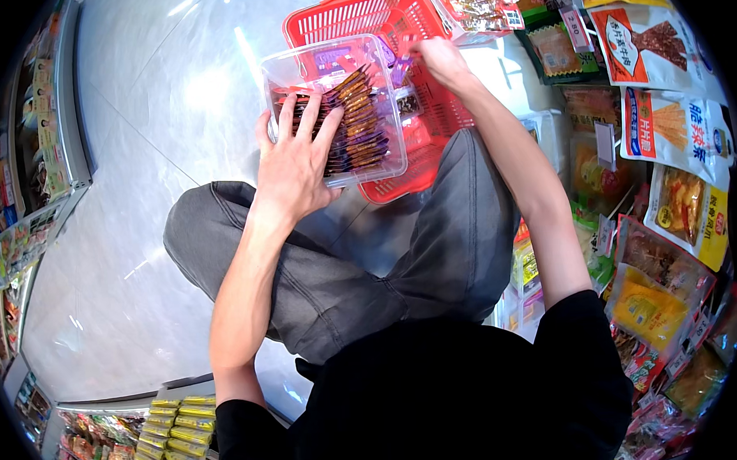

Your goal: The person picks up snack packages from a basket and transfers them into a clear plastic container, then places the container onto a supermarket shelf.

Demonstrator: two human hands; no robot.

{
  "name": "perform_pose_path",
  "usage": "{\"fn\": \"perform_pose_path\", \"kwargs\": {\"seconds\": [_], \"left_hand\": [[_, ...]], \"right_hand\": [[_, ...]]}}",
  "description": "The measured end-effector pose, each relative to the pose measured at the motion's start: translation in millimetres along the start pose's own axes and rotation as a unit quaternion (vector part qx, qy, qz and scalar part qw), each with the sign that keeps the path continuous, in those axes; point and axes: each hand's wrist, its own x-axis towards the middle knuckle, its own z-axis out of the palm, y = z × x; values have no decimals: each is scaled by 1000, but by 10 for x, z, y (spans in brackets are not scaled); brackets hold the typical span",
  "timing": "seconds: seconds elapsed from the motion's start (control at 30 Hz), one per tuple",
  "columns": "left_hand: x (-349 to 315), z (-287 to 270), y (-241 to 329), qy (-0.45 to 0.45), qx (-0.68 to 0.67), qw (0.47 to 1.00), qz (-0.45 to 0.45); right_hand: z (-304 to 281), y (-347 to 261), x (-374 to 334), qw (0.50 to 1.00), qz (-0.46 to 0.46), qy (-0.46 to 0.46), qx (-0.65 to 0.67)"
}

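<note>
A clear plastic bin [398, 150] stands tilted against a red shopping basket [298, 27], just beyond my crossed legs. Small brown-and-purple snack packets [362, 123] stand in a tight row inside the bin. Over the left part of that row lies my left hand [298, 155], its fingers spread across the packet tops and its wrist near the bin's close edge. My right hand [442, 62] is over the basket, to the right of the bin. Its slightly blurred fingers are closed on a small purple packet [400, 67]. More packets lie in the basket, partly hidden behind the bin.
Shelves of hanging snack bags [668, 130] rise close on my right. A clear box of red packets [478, 7] sits beyond the basket. Another shelf unit [71, 95] runs along the left, and yellow packets [176, 436] are stacked behind me at lower left. Grey floor tiles [137, 199] lie between.
</note>
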Motion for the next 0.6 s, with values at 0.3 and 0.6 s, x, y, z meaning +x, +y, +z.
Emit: {"fn": "perform_pose_path", "kwargs": {"seconds": [0.3,0.6], "left_hand": [[-22,-36,8,-11,19,1000,-3],[-5,-26,20,-34,45,998,-4]], "right_hand": [[-971,-388,-754,847,-117,498,148],[-1256,-1272,-794,843,-295,398,211]]}}
